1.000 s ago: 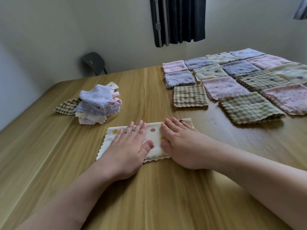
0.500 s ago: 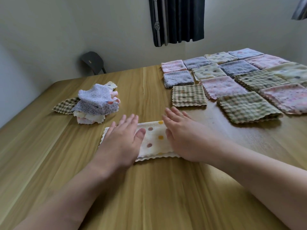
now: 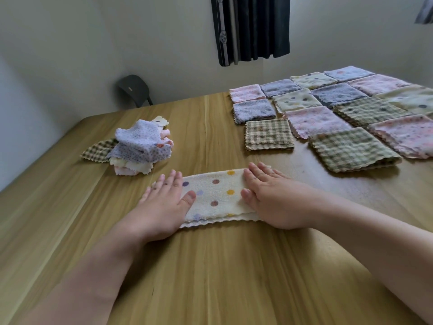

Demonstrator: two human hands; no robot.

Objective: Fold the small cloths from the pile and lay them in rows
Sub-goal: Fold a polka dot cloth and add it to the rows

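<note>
Cream polka-dot terry cloth (image 3: 216, 195), folded into a strip, lies on the wooden bench (image 3: 210, 277) with its long axis running left to right. Left hand (image 3: 161, 202) presses flat on its left end and right hand (image 3: 274, 198) on its right end; fingers straight, gripping nothing. Judgement: next fold goes end over end. Rows of folded square cloths (image 3: 314, 118) lie ahead-right, nearer the right hand; loose pile of unfolded cloths (image 3: 140, 146) lies ahead of the left.
</note>
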